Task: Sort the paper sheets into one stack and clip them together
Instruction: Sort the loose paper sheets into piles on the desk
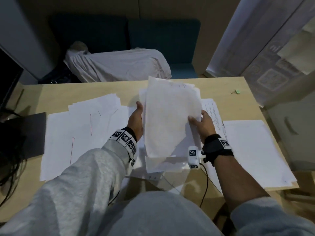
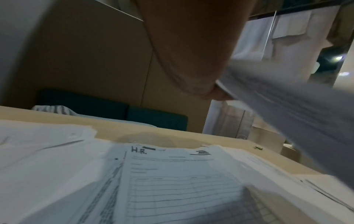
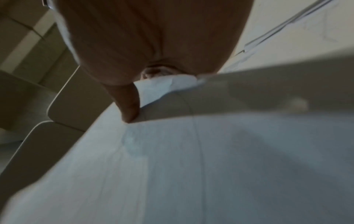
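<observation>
A bundle of white paper sheets (image 1: 170, 116) is raised and tilted over the middle of the wooden table (image 1: 105, 88). My left hand (image 1: 140, 108) grips its left edge, fingers hidden behind it. My right hand (image 1: 196, 119) pinches its right edge, thumb on the front. In the left wrist view, the left hand (image 2: 191, 53) meets the blurred bundle (image 2: 287, 109) above a printed form (image 2: 172, 174). The right wrist view shows my thumb (image 3: 130, 106) pressed on the paper (image 3: 210, 166). Loose sheets lie at left (image 1: 85, 133) and right (image 1: 252, 150). A small green binder clip (image 1: 236, 91) sits far right.
A dark flat device (image 1: 34, 133) and cables (image 1: 10, 167) lie at the table's left end. Beyond the far edge stands a blue sofa (image 1: 162, 36) with a pale cloth (image 1: 119, 65) on it. A cabinet (image 1: 289, 133) stands to the right.
</observation>
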A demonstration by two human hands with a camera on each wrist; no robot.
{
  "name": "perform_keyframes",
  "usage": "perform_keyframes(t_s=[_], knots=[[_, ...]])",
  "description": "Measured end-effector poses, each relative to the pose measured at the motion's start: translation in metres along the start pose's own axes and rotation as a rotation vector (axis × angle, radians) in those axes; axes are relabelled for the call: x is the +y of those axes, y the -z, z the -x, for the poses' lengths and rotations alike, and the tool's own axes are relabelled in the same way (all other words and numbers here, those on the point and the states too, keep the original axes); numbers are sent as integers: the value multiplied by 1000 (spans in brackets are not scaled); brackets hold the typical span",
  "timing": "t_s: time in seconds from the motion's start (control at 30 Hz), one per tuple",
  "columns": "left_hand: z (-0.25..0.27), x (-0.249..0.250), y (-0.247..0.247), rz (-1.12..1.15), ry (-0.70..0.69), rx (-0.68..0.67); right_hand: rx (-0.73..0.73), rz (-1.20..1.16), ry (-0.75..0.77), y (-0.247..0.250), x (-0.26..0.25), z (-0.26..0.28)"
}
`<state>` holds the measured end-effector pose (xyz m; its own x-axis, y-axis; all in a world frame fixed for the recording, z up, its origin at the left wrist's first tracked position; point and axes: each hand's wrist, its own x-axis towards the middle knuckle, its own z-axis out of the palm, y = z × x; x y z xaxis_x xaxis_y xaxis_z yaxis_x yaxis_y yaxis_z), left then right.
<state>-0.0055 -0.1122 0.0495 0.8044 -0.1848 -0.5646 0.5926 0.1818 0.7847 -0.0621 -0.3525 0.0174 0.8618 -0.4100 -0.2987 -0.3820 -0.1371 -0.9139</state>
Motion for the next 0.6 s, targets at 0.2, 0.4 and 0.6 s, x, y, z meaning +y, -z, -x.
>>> perform_keyframes(t_s=[0.2, 0.4, 0.6], knots=[[-4, -30, -26, -487, -203, -138, -29, -100, -35, 40, 13, 9], [-16, -55, -50, -454, -57, -135, 152, 64, -151, 89, 56, 6], [-42, -98, -16, -1284, -68, -30, 364, -46, -220, 135, 72, 13]])
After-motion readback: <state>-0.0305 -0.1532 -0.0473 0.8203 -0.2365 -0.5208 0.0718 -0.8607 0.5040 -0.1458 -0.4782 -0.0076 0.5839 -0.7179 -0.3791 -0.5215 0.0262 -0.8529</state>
